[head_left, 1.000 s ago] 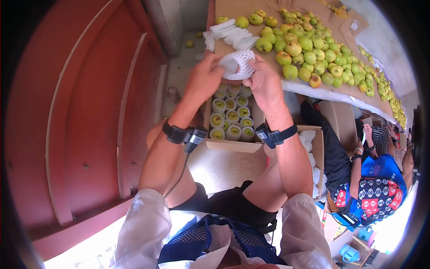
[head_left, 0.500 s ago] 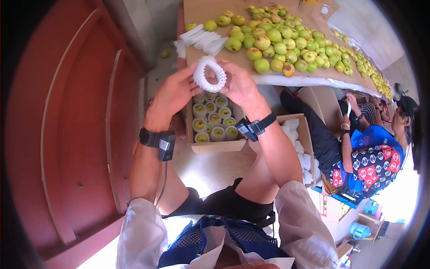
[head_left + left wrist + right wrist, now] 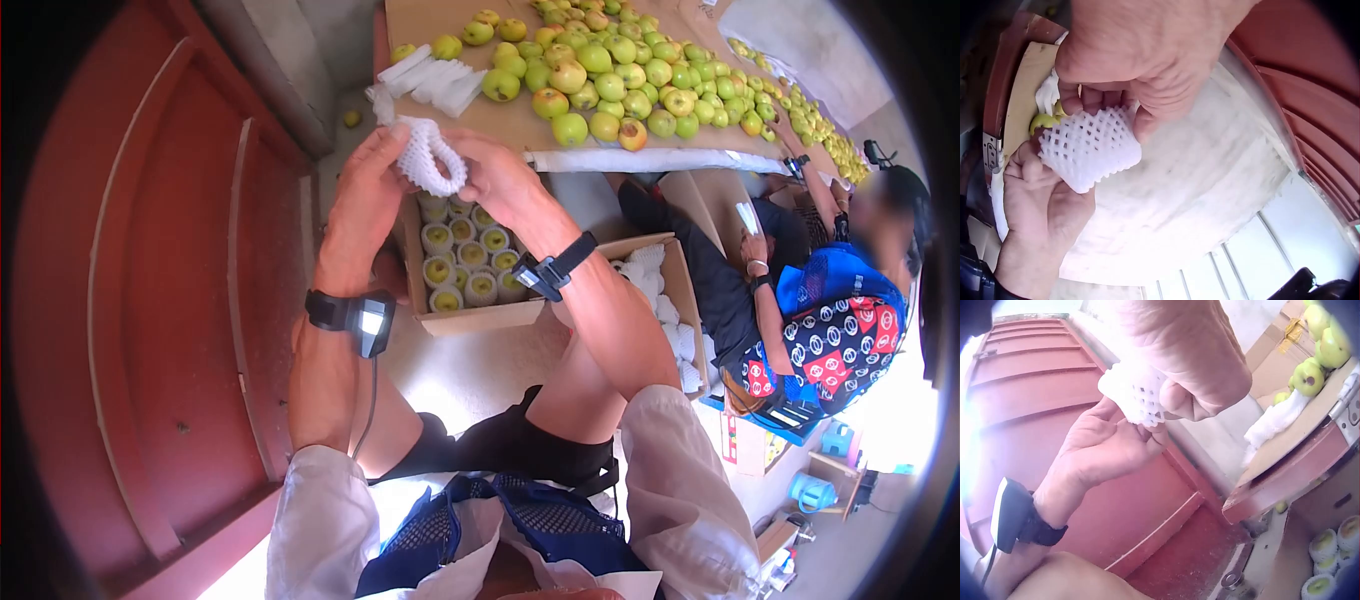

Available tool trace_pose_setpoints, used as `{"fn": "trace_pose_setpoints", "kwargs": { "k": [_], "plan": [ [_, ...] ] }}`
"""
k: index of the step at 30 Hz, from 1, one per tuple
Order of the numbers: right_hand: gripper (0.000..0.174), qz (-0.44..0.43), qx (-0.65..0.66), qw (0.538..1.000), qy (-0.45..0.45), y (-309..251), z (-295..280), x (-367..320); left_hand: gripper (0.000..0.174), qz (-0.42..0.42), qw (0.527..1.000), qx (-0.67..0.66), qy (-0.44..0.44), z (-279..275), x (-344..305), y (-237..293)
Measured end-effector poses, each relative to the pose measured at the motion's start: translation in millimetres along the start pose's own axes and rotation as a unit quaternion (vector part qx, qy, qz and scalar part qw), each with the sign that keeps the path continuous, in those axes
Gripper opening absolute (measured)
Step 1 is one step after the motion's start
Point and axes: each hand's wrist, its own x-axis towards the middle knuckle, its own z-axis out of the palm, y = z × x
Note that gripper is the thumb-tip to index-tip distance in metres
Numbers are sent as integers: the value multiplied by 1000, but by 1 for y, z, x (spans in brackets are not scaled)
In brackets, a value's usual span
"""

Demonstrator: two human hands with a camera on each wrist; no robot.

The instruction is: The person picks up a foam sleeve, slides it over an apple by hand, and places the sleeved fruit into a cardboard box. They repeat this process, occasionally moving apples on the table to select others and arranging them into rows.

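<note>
In the head view, both hands hold a white foam net sleeve (image 3: pixel 430 160) in front of the apple table, its oval opening facing up and toward me. My left hand (image 3: pixel 365 185) pinches the sleeve's left side. My right hand (image 3: pixel 505 180) grips it from the right. The left wrist view shows the net mesh of the sleeve (image 3: pixel 1091 147) stretched between the left hand (image 3: pixel 1141 62) above and the right hand (image 3: pixel 1041 194) below. No apple shows inside it. Below the hands stands a cardboard box (image 3: pixel 480 321) with rows of sleeved apples (image 3: pixel 470 253).
Loose green apples (image 3: pixel 620 75) are heaped on the cardboard-covered table, beside a stack of flat white sleeves (image 3: pixel 440 85). A second box (image 3: pixel 682 270) holds white foam-wrapped items. Another person (image 3: pixel 830 320) sits at the right. A red door (image 3: pixel 180 300) stands at the left.
The sleeve and both hands have shifted left in the head view. Its opening has turned from a net seen side-on into an oval ring. The person at the right has reached toward the apples.
</note>
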Motion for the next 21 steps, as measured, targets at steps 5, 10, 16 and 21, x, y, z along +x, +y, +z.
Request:
{"fn": "trace_pose_setpoints", "kwargs": {
  "k": [5, 10, 16, 21],
  "plan": [
    [24, -4, -46, 994, 101, 4, 2, 5, 31, 36, 995, -37, 81, -1, 1, 7],
    [22, -46, -140, 970, 191, -4, -26, 19, 28, 46, 990, -79, 109, -9, 8, 12],
    [27, -259, -436, 746, 430, -42, -114, 28, 27, 56, 982, -121, 136, -12, 7, 20],
    [35, -226, -474, 691, 496, -55, -168, 21, 26, 60, 977, -144, 147, -12, 7, 25]
  ]
}}
